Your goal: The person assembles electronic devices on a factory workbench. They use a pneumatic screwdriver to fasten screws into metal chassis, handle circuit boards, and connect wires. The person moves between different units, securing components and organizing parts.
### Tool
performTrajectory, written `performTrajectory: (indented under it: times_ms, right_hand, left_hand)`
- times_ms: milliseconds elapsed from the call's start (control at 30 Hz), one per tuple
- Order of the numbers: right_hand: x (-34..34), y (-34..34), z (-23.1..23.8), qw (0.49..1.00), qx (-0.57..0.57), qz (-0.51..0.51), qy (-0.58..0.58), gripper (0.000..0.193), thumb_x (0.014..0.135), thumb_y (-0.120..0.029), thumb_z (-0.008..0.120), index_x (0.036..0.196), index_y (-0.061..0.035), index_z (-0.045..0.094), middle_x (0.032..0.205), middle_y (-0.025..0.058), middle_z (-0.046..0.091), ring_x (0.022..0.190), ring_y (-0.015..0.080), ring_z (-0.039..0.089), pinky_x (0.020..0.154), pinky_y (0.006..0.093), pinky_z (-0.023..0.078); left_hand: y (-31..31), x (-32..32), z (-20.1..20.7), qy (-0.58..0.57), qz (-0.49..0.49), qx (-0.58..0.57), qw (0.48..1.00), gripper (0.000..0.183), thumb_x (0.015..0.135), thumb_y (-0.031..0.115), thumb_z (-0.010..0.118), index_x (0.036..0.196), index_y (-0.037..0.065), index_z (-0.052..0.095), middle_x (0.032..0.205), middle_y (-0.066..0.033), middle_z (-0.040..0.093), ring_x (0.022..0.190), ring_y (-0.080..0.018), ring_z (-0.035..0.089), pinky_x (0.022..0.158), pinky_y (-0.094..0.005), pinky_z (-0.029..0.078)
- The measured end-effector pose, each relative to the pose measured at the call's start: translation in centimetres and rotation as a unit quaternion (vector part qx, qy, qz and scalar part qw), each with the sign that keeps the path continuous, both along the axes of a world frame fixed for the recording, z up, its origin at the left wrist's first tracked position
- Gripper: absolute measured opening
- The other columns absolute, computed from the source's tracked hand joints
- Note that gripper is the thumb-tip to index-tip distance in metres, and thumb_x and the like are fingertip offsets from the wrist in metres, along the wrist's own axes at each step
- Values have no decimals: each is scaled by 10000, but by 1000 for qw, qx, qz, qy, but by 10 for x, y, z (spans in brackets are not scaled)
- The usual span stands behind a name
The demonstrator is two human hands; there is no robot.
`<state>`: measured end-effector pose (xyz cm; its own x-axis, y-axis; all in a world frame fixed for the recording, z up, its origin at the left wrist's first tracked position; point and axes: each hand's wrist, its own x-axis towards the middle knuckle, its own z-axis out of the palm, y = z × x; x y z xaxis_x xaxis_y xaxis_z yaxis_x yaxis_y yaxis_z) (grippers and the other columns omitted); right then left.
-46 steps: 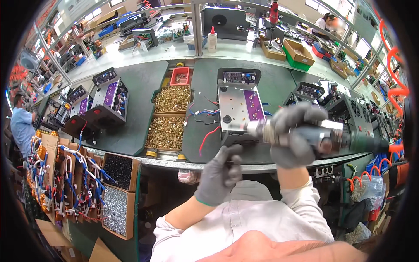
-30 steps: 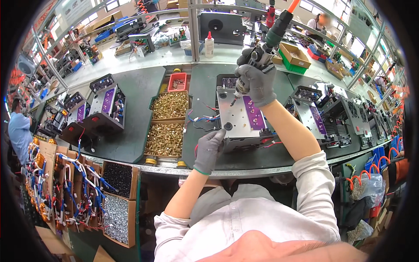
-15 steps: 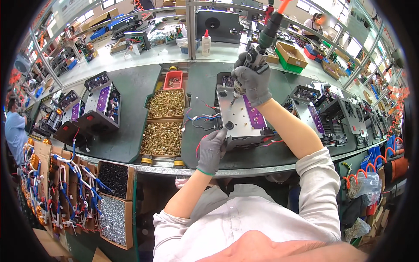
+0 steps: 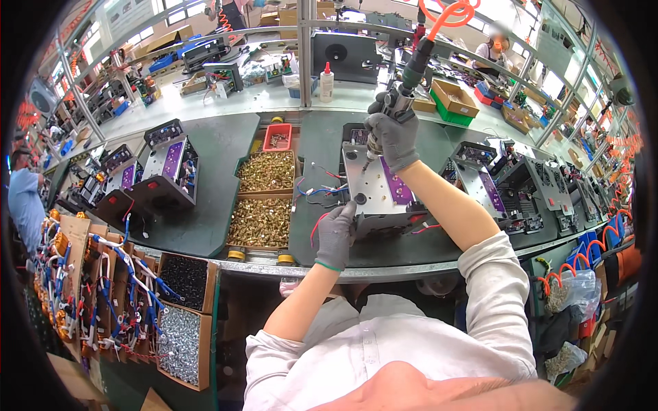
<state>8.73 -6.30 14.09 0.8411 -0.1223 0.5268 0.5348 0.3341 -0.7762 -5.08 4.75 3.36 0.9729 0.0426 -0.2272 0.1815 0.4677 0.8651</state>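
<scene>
A power screwdriver [image 4: 413, 74] with an orange coiled hose is in my right hand [image 4: 395, 137], gloved in grey, its fingers wrapped round the tool. The bit points down at a silver metal plate [image 4: 367, 186] on a black chassis; whether it touches a screw is too small to tell. Beside the plate's bare part runs a purple circuit board [image 4: 399, 188] with small brass-coloured screws about it. My left hand [image 4: 336, 236], gloved too, grips the near left corner of the black chassis [image 4: 384, 222]. Loose red, blue and black wires [image 4: 319, 186] stick out on its left.
Left of the chassis, two boxes of brass-coloured fasteners [image 4: 260, 222] and a red tray [image 4: 276, 130] sit in the bench. More chassis units [image 4: 164, 175] stand left and right. Boxes of black screws [image 4: 184, 281] and silver screws [image 4: 179, 346] lie at lower left, near hanging wire bundles [image 4: 103, 288].
The whole view has shifted slightly. Both hands keep their places on the chassis and the screwdriver, with the bit still over the silver plate.
</scene>
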Motion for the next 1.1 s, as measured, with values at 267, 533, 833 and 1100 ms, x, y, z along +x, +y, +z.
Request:
performTrajectory:
  times_ms: [267,533,833,1100]
  right_hand:
    - [-9,-9,12,999,10,15,-30,316,661,125,619,931,-24,556,784,51,604,641,92,567,521,226,480]
    - [-15,-9,12,999,13,47,5,328,669,119,621,961,-15,560,798,49,607,634,91,569,535,224,484]
    - [-16,-17,11,998,-2,47,46,341,653,94,638,968,-15,563,795,50,608,626,91,567,521,231,478]
    - [-4,-14,6,998,48,31,0,330,670,109,630,967,-13,552,782,46,604,634,89,567,528,236,481]
  left_hand:
    - [-1,2,-5,1,-1,-27,1000,269,922,310,607,773,87,590,536,56,420,403,-28,326,370,-209,221]
    - [0,-1,3,11,2,-9,1000,267,909,299,622,772,70,617,552,55,443,423,-37,363,397,-216,267]
    - [17,28,52,-188,44,458,868,206,807,221,696,891,33,700,696,-72,642,632,-137,598,623,-282,481]
    - [13,110,42,-265,-97,616,736,259,833,330,616,982,138,705,901,-128,688,837,-306,662,756,-396,515]
